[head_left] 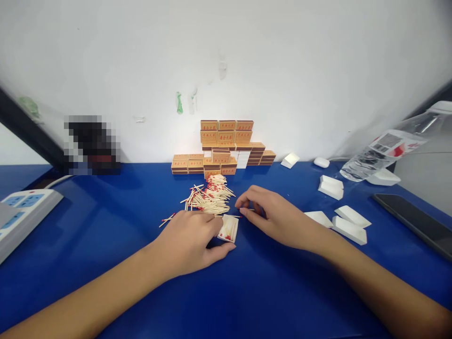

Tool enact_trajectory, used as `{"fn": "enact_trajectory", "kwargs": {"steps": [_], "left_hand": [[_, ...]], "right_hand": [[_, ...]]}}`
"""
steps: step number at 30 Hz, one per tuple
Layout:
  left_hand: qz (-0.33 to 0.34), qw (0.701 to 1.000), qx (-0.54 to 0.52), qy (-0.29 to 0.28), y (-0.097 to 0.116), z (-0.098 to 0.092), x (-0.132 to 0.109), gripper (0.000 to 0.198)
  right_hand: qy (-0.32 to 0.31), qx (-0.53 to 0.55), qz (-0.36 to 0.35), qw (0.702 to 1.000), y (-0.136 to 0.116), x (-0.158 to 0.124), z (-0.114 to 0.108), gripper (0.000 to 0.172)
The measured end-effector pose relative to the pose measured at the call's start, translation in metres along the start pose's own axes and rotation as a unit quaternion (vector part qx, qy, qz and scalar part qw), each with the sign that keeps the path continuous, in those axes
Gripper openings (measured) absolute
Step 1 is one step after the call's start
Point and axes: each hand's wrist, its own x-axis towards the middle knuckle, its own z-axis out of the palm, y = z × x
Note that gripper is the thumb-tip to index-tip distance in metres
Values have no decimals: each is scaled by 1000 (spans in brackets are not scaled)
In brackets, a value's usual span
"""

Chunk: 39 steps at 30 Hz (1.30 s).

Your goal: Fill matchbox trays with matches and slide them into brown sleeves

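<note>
A small white matchbox tray (231, 223) sits on the blue table with a few red-headed matches in it. My left hand (187, 242) is closed around its left side, the thumb along its near edge and some fingers hidden behind the knuckles. Just right of the tray, my right hand (268, 209) pinches a match, its stick partly hidden by the fingers. Beyond both hands lies a loose heap of matches (215, 200), their red heads mostly to the left. A pair of crossed matches (167, 220) rests left of the heap.
Behind the heap stand stacked orange matchboxes (226, 137) near the wall. Several white trays (349, 230) lie at right, near a black phone (416, 219). A clear bottle (388, 143) leans at the back right. At left is a white power strip (31, 214).
</note>
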Motion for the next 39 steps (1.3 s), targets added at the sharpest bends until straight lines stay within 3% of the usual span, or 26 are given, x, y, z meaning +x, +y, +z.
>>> {"fn": "enact_trajectory", "kwargs": {"steps": [5,10,14,18,24,30,39], "left_hand": [[14,1000,1,8,0,0,-2,35],[2,1000,-8,-12,0,-3,0,36],[-26,999,-20,-21,1,-5,0,40],[-54,998,-20,-1,4,-5,-1,52],[-66,997,-36,-17,4,-1,-1,47],[-63,997,-39,-18,6,-2,0,39],[-63,996,-55,-19,6,-3,0,40]], "right_hand": [[-3,-83,16,996,-5,0,6,6],[-29,-57,30,997,-4,0,-7,32],[-32,-16,-11,999,4,0,-16,18],[-82,15,-61,995,6,0,-10,31],[-80,-19,-37,996,1,-1,-7,21],[-102,0,-74,992,1,-3,-9,30],[-113,-35,-31,993,1,-4,-14,12]]}}
